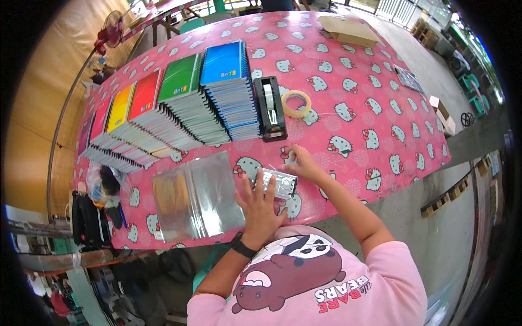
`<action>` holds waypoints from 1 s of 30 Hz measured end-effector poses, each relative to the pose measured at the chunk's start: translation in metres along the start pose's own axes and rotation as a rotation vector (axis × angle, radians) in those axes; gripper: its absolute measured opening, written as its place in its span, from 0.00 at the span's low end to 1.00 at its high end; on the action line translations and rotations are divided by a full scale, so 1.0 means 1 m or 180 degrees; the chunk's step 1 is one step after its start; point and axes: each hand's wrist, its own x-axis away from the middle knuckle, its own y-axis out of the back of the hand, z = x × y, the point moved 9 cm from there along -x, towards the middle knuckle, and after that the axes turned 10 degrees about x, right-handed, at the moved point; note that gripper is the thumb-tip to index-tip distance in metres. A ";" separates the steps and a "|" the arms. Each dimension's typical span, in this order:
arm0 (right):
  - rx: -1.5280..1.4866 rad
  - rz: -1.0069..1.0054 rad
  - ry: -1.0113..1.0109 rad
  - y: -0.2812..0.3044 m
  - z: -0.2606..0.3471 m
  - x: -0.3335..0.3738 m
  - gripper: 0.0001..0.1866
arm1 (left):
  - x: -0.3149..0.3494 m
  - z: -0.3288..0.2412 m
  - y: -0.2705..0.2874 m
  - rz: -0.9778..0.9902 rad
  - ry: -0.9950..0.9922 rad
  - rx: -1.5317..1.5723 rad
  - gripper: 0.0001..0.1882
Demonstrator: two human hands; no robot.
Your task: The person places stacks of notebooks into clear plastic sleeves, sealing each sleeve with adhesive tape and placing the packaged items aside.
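Note:
A small spiral-bound notebook in shiny clear wrapping [284,186] lies near the table's front edge. Across its left side my left hand [256,211] rests flat, fingers spread. Just beyond its upper right corner is my right hand [308,166], fingers curled in toward the thumb; whatever they may pinch is too small to make out. Left of my left hand lie clear plastic sleeves [215,190], with something brownish showing through their left part. Farther off, a black tape dispenser [276,131] stands beside a roll of tape [297,104].
Stacks of spiral notebooks, among them blue [224,61], green [180,76], red [144,93] and yellow [120,107], line the table's left side. A flat cardboard box [348,31] lies at the far edge. A plastic bag [100,182] and black bag [87,220] sit at the left edge.

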 end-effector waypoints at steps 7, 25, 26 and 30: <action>-0.0466 0.0568 -0.0554 0.005 -0.049 0.044 0.25 | -0.045 -0.016 -0.001 0.0463 -0.1029 0.0638 0.40; -0.2181 0.0844 0.0899 0.041 0.106 0.038 0.62 | -0.001 0.090 -0.020 -0.0324 0.0191 0.2720 0.42; -0.2523 0.0859 0.0947 0.049 0.108 0.039 0.62 | -0.003 0.079 -0.011 -0.0430 -0.0113 0.2587 0.43; -0.1820 0.1296 0.0770 0.008 0.064 0.043 0.60 | -0.013 0.070 -0.024 -0.0231 0.0065 0.4019 0.50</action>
